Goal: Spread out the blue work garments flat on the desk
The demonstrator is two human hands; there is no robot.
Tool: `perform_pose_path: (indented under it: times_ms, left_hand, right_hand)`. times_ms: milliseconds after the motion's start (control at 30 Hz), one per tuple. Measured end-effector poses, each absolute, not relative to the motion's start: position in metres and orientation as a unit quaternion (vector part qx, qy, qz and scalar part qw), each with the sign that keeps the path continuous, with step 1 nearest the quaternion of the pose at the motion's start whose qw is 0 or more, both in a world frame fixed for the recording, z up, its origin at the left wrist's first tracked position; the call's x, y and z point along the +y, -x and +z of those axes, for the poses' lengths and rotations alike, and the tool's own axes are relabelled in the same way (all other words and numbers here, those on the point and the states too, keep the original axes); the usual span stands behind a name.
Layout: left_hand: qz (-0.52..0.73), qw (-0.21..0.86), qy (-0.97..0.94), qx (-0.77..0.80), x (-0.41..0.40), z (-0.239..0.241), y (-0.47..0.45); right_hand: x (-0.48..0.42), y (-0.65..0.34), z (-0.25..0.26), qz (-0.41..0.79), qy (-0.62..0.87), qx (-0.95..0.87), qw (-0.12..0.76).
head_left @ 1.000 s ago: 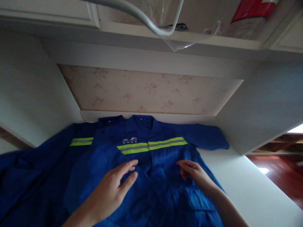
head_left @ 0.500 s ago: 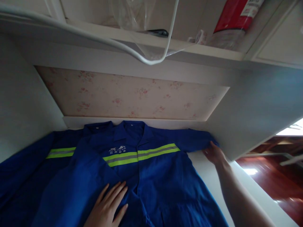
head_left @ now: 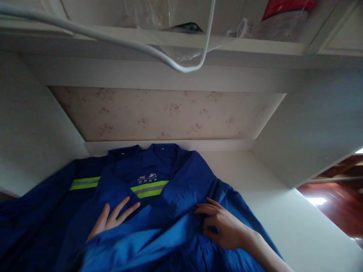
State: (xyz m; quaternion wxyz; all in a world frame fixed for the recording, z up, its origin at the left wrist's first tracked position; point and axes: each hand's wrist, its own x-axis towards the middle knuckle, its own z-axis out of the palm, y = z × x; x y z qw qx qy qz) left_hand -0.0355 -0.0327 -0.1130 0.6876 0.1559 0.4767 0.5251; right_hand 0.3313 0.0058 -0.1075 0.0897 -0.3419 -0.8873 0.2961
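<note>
A blue work jacket (head_left: 184, 177) with a yellow-green and grey stripe and a white chest logo lies front up. Its right-side sleeve (head_left: 159, 234) is folded across the front, with the cuff blurred at lower left. My left hand (head_left: 113, 219) lies on the jacket front with fingers spread, and the folded sleeve covers its wrist. At the sleeve's fold, my right hand (head_left: 224, 224) has its thumb and forefinger curled together on the cloth, the other fingers stretched out. A second blue jacket (head_left: 85, 170) lies partly under the first at the left.
The jackets lie on a white surface (head_left: 261, 192) inside a recess with a floral back panel (head_left: 170, 115). Above is a shelf (head_left: 272, 45) bearing clear plastic, a dark object (head_left: 188, 27) and a red-topped container (head_left: 286, 19). A white cable (head_left: 136, 47) hangs in front.
The jacket's right-side sleeve, stretched out to the right before, now lies across the front. My right hand has moved left with it. My left hand has shifted slightly up and left.
</note>
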Motion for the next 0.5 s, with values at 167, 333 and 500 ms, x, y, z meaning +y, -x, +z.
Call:
perform_pose_path:
  times_ms: [167, 333, 500]
  left_hand:
    - [0.447, 0.715, -0.216, 0.493, -0.055, -0.108, 0.031]
    - [0.292, 0.568, -0.433, 0.636, -0.072, -0.115, 0.045]
    - [0.224, 0.417, -0.502, 0.724, -0.083, -0.130, 0.080]
  right_hand:
    - [0.009, -0.338, -0.123, 0.293, 0.411, -0.852, 0.139]
    - [-0.013, -0.340, -0.133, 0.250, 0.464, -0.834, 0.164]
    - [-0.083, -0.387, -0.147, 0.290, 0.569, -0.742, 0.202]
